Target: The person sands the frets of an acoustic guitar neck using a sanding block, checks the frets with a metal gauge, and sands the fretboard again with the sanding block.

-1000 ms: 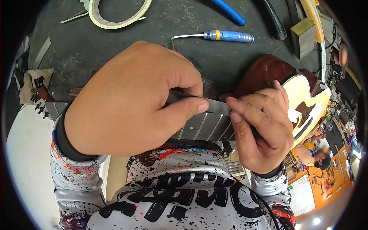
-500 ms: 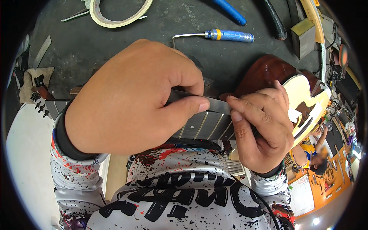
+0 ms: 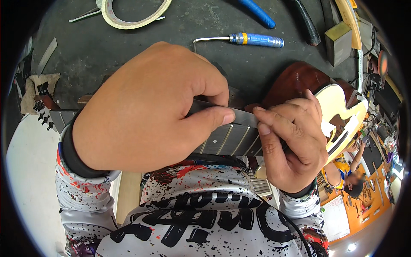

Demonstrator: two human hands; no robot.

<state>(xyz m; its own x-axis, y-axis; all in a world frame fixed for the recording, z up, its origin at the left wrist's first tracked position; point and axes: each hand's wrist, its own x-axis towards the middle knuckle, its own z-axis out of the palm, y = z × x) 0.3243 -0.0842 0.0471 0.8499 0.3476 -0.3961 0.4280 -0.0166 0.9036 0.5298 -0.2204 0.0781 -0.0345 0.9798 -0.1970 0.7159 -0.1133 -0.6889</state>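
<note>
Two bare hands share one thin grey metal strip (image 3: 244,116), which lies along the far side of a dark fretboard (image 3: 227,139) (whether its lower edge touches the frets, I cannot tell). The left hand (image 3: 154,107) has its grip closed on the strip, thumb on the near face and fingers curled behind; the right hand (image 3: 295,139) pinches the right end with thumb and forefinger. The guitar's headstock (image 3: 46,102) shows at the left, its pale-topped body (image 3: 332,96) at the right. Beyond, on the dark tabletop (image 3: 180,30), are a tape roll (image 3: 124,24), a blue-handled bent driver (image 3: 259,40) and a metal block (image 3: 341,47).
</note>
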